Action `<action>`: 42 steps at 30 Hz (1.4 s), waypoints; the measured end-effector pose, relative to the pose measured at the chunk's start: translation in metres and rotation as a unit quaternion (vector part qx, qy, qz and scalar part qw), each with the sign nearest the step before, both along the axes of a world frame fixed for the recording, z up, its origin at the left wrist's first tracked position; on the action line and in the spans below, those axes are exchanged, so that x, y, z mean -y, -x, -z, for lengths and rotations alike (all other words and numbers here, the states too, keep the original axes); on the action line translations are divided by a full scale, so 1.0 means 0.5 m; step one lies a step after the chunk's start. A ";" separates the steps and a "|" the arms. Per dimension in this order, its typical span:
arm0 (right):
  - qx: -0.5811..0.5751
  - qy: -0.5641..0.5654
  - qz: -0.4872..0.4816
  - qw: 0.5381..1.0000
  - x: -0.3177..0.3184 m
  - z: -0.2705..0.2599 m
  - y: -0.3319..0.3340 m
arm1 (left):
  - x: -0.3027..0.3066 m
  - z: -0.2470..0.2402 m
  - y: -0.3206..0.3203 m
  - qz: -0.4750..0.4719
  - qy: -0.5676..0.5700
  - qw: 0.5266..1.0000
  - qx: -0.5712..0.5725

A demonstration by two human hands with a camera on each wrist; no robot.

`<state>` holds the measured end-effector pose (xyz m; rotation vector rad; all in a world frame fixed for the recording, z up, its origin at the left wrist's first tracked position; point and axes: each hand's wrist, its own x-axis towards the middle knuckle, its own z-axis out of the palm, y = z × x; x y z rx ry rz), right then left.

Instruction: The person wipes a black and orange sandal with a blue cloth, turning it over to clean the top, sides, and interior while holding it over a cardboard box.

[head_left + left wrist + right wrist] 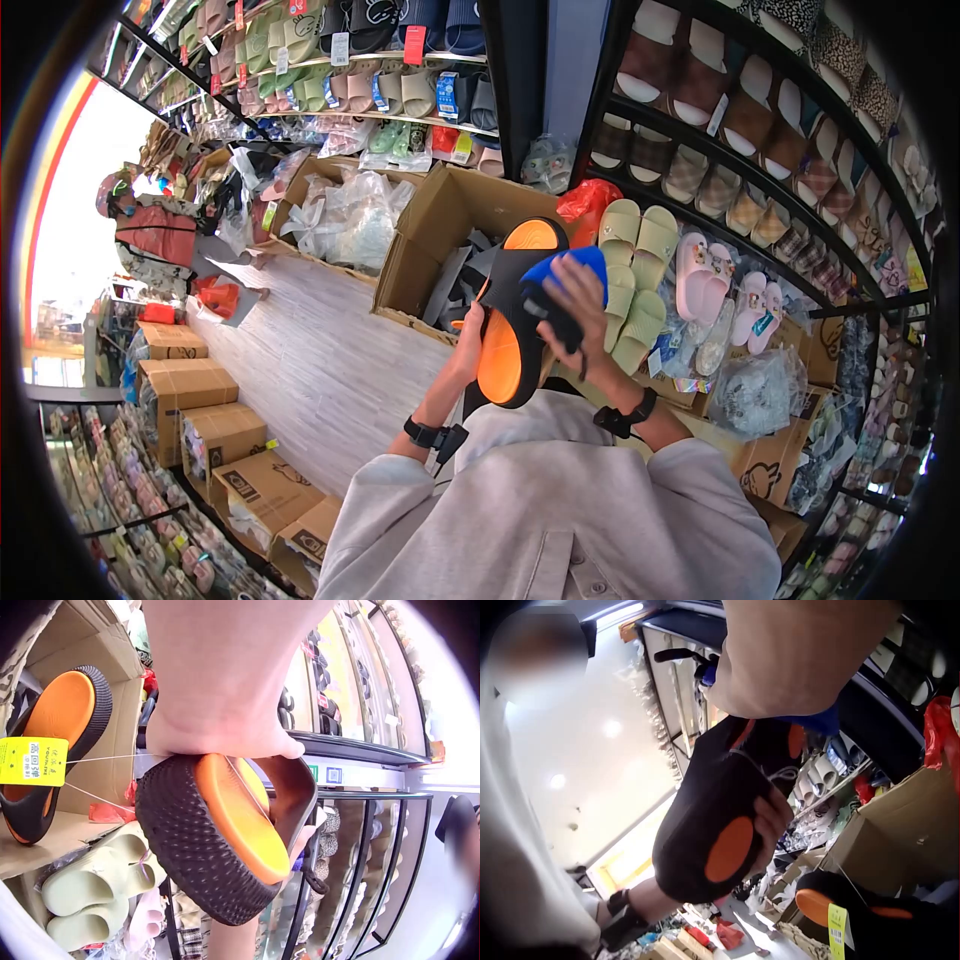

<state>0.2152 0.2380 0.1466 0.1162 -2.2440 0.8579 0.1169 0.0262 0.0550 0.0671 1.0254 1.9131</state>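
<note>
A black slipper with an orange footbed is held in my left hand, which grips its side. The right wrist view shows left-hand fingers round its black sole with an orange patch. My right hand lies over a blue and black item at the slipper's strap, fingers over the blue part. I cannot tell what that item is, as the hand covers much of it. A second black and orange slipper bears a yellow tag; white string runs from the tag to the held slipper.
An open cardboard box stands just ahead, beside a box of clear plastic wrapping. Pale green slippers and pink ones lie to the right. Racks of slippers surround me, and cartons line the left floor.
</note>
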 end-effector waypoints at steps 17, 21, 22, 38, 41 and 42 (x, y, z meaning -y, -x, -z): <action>-0.012 -0.079 -0.080 0.994 -0.071 -0.008 0.009 | 0.017 -0.030 -0.021 0.027 -0.032 0.996 0.076; 0.024 0.162 -0.013 0.986 -0.097 -0.029 0.044 | 0.022 -0.038 -0.031 0.032 0.013 0.999 0.033; 0.039 0.176 -0.010 0.984 -0.099 -0.030 0.046 | 0.021 -0.039 -0.034 0.036 0.003 0.998 0.042; -0.072 -0.264 -0.274 0.922 0.029 0.020 -0.098 | -0.018 -0.061 -0.037 0.019 -0.069 0.991 0.113; -0.071 -0.249 -0.212 0.942 -0.007 0.000 -0.077 | -0.007 -0.019 -0.021 0.048 -0.058 0.990 0.117; -0.056 -0.238 -0.191 0.951 -0.020 -0.009 -0.071 | -0.003 -0.035 -0.022 0.042 -0.066 0.990 0.116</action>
